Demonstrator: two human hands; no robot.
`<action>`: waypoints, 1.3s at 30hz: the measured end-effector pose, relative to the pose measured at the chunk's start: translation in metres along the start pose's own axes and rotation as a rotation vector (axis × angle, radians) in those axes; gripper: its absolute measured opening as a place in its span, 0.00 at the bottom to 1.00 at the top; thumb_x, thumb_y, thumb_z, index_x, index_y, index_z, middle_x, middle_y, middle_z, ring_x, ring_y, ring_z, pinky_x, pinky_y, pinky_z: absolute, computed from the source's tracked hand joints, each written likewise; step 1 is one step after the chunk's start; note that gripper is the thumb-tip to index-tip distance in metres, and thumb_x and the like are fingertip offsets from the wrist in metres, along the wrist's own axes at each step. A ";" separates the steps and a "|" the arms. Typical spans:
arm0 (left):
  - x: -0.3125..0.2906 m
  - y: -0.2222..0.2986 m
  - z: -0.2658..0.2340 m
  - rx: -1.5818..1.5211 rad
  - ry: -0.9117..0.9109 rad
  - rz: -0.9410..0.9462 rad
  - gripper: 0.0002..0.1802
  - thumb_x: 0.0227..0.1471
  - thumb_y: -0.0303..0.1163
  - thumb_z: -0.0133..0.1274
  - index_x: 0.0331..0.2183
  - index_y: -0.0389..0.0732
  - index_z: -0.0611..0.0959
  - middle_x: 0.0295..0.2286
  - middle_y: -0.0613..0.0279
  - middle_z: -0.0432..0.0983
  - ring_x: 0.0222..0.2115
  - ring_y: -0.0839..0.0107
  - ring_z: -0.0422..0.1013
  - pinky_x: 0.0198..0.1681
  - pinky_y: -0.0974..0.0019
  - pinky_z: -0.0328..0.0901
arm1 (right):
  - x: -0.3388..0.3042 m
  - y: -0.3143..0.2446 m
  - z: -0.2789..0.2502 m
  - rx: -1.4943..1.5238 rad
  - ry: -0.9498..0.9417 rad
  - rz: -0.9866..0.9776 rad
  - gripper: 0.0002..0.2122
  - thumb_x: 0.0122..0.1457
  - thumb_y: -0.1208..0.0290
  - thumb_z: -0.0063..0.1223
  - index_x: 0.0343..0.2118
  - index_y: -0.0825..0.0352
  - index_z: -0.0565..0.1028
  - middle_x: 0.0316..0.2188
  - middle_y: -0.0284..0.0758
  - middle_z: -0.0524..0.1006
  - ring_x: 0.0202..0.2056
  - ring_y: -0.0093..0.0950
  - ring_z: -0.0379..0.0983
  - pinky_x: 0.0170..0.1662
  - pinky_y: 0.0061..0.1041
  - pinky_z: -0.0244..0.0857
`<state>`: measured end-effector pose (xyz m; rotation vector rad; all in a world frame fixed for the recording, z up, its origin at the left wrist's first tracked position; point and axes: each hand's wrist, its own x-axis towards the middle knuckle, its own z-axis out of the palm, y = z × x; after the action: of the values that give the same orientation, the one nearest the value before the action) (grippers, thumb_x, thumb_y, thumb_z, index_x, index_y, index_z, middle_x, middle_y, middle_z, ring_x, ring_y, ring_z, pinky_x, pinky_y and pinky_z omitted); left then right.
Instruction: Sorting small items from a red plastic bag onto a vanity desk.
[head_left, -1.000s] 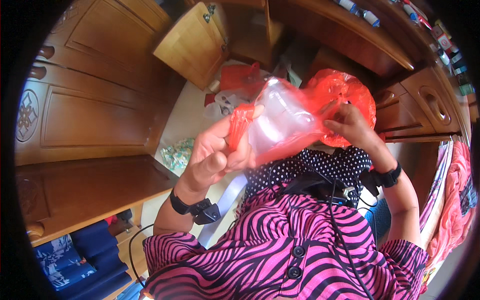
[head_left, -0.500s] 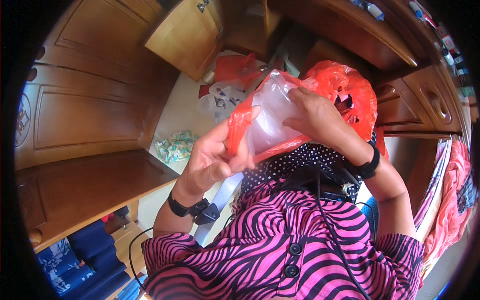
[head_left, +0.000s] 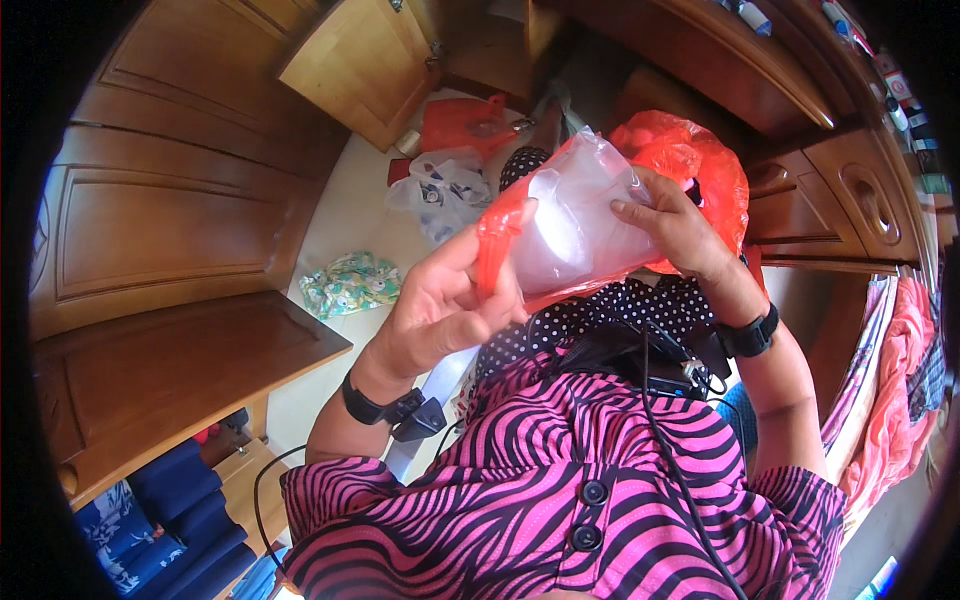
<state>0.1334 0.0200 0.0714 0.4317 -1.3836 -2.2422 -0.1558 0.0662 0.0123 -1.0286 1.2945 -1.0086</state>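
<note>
Above my lap, my left hand is closed on the gathered edge of a thin red plastic bag. Spread in front of the red film is a translucent whitish plastic bag, with a bright white rounded patch at its left. My right hand pinches the whitish bag's right side, thumb on the near face and fingers mostly hidden behind. Just beyond that hand bulges a larger red plastic bag with dark contents; whether it joins the red film I hold, I cannot tell.
On the pale floor lie a clear bag of small items, another red bag and a green patterned cloth. An open cabinet door stands ahead. Wooden cabinets flank me; clothes hang at right and folded blue cloth lies lower left.
My right hand has moved slightly right and up, from lying over the whitish bag to pinching its side. More of the whitish bag shows. My left hand keeps its hold on the red bag.
</note>
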 end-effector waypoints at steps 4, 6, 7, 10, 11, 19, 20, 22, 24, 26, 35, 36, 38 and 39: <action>0.003 -0.003 -0.001 0.026 0.055 0.101 0.60 0.44 0.62 0.59 0.62 0.27 0.53 0.19 0.72 0.60 0.17 0.81 0.59 0.36 0.68 0.66 | -0.004 0.006 0.009 -0.117 0.079 -0.118 0.14 0.58 0.76 0.53 0.47 0.72 0.70 0.35 0.33 0.75 0.37 0.22 0.70 0.44 0.22 0.66; 0.002 0.000 -0.002 0.048 0.106 0.085 0.60 0.44 0.61 0.60 0.61 0.27 0.53 0.18 0.73 0.60 0.17 0.81 0.59 0.35 0.69 0.67 | -0.013 -0.003 0.024 -0.277 0.033 -0.139 0.16 0.57 0.76 0.53 0.48 0.73 0.69 0.34 0.36 0.75 0.36 0.22 0.70 0.44 0.22 0.66; 0.002 0.001 -0.004 0.054 0.120 0.078 0.60 0.44 0.61 0.60 0.61 0.27 0.53 0.18 0.73 0.60 0.17 0.81 0.59 0.35 0.69 0.67 | -0.018 -0.012 0.033 -0.441 -0.010 -0.158 0.18 0.56 0.76 0.54 0.49 0.73 0.68 0.34 0.39 0.74 0.36 0.23 0.70 0.43 0.23 0.66; 0.001 0.001 -0.009 0.040 0.076 0.110 0.58 0.45 0.56 0.61 0.62 0.29 0.52 0.19 0.71 0.63 0.18 0.81 0.61 0.35 0.69 0.67 | -0.031 -0.036 0.049 -0.668 -0.300 -0.185 0.30 0.55 0.70 0.59 0.59 0.72 0.61 0.46 0.46 0.74 0.46 0.34 0.73 0.47 0.30 0.67; -0.001 0.001 -0.007 0.026 0.063 0.078 0.58 0.45 0.54 0.63 0.63 0.30 0.51 0.24 0.69 0.66 0.21 0.81 0.62 0.36 0.72 0.65 | -0.035 -0.037 0.054 -0.589 -0.408 -0.233 0.30 0.53 0.70 0.60 0.59 0.71 0.62 0.46 0.48 0.74 0.47 0.39 0.72 0.50 0.31 0.65; -0.002 0.000 -0.001 0.342 0.008 0.005 0.52 0.46 0.32 0.64 0.64 0.35 0.50 0.40 0.61 0.75 0.23 0.83 0.65 0.32 0.77 0.62 | -0.037 -0.031 0.056 -0.424 -0.660 -0.295 0.29 0.59 0.62 0.54 0.59 0.73 0.62 0.48 0.51 0.72 0.51 0.43 0.69 0.55 0.34 0.61; -0.001 0.004 0.000 0.523 -0.040 -0.080 0.51 0.45 0.31 0.64 0.64 0.35 0.52 0.41 0.61 0.75 0.24 0.83 0.65 0.33 0.77 0.63 | -0.034 -0.029 0.052 -0.420 -0.690 -0.310 0.25 0.60 0.62 0.52 0.56 0.73 0.65 0.48 0.50 0.72 0.50 0.43 0.69 0.55 0.34 0.61; -0.003 0.009 0.001 0.701 -0.084 -0.169 0.51 0.44 0.30 0.64 0.63 0.35 0.53 0.42 0.61 0.76 0.24 0.83 0.66 0.34 0.77 0.63 | -0.025 -0.040 0.039 -0.519 -0.665 -0.193 0.17 0.61 0.67 0.49 0.48 0.73 0.72 0.48 0.50 0.72 0.47 0.42 0.73 0.51 0.34 0.65; -0.007 0.013 0.000 0.700 -0.071 -0.305 0.48 0.45 0.26 0.62 0.63 0.36 0.55 0.41 0.64 0.77 0.24 0.84 0.65 0.33 0.77 0.63 | -0.017 -0.041 0.027 -0.679 -0.193 -0.158 0.14 0.57 0.71 0.52 0.44 0.72 0.72 0.45 0.50 0.73 0.42 0.43 0.75 0.45 0.36 0.69; -0.008 0.011 -0.002 0.708 -0.081 -0.270 0.47 0.45 0.25 0.62 0.63 0.37 0.55 0.40 0.63 0.77 0.24 0.84 0.65 0.32 0.77 0.63 | -0.011 -0.035 0.017 -0.892 -0.118 -0.191 0.15 0.53 0.73 0.55 0.44 0.71 0.72 0.42 0.48 0.73 0.40 0.41 0.75 0.43 0.34 0.69; -0.015 0.001 -0.007 0.594 -0.015 -0.194 0.45 0.46 0.27 0.62 0.63 0.42 0.58 0.37 0.66 0.77 0.21 0.84 0.65 0.29 0.76 0.63 | -0.018 -0.029 0.027 -0.886 -0.051 -0.136 0.14 0.47 0.79 0.57 0.39 0.70 0.71 0.22 0.39 0.72 0.25 0.38 0.72 0.30 0.33 0.66; -0.015 0.001 -0.007 0.574 -0.002 -0.224 0.45 0.46 0.26 0.62 0.63 0.42 0.58 0.38 0.66 0.77 0.21 0.84 0.64 0.29 0.77 0.63 | -0.022 -0.030 0.031 -0.823 -0.107 -0.069 0.14 0.46 0.79 0.57 0.38 0.71 0.72 0.19 0.38 0.71 0.23 0.37 0.71 0.30 0.32 0.65; -0.013 0.002 -0.004 0.546 -0.002 -0.221 0.46 0.46 0.24 0.61 0.63 0.39 0.57 0.41 0.64 0.76 0.21 0.85 0.64 0.30 0.78 0.63 | -0.028 -0.028 0.037 -0.771 -0.161 -0.152 0.12 0.46 0.81 0.55 0.36 0.70 0.74 0.22 0.38 0.72 0.26 0.37 0.70 0.33 0.32 0.66; -0.012 0.003 -0.002 0.521 -0.010 -0.218 0.46 0.45 0.22 0.60 0.63 0.37 0.56 0.43 0.61 0.75 0.22 0.85 0.63 0.31 0.78 0.62 | -0.030 -0.026 0.041 -0.849 -0.246 -0.373 0.11 0.45 0.81 0.54 0.35 0.69 0.74 0.24 0.38 0.73 0.29 0.37 0.70 0.36 0.32 0.67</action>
<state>0.1450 0.0234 0.0734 0.7756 -2.0119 -2.0190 -0.1153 0.0900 0.0450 -2.0291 1.3676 -0.5425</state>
